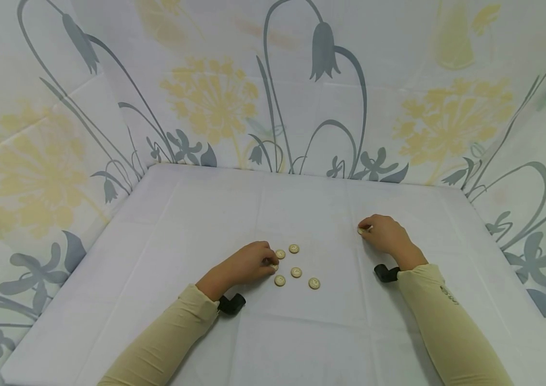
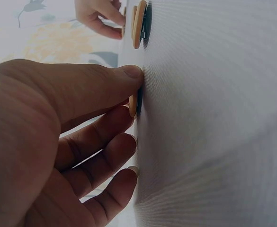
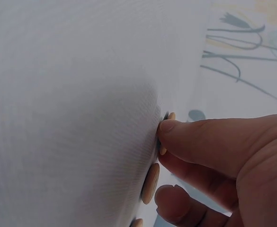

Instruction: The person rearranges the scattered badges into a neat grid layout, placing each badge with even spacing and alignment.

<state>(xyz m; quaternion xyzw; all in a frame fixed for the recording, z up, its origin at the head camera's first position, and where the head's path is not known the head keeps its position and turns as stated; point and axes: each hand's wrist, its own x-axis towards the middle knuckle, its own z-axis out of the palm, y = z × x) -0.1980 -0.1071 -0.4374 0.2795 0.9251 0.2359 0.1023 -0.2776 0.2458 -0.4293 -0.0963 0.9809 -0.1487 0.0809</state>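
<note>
Pale beige, round and flat, one button (image 1: 275, 266) is pinched between thumb and finger of the bare left hand (image 1: 246, 264), right down at the white cloth-covered table (image 1: 302, 343)! Over on the right, well apart from it, the bare right hand (image 1: 388, 236) pinches a matching beige disc (image 1: 361, 231), also low at the cloth. And between the two hands, nearer the left, five loose round beige buttons (image 1: 296, 272) lie scattered!

Soft, diffuse light casts faint shadows on the tabletop (image 1: 205, 214), while both wrist views look dimmer.
</note>
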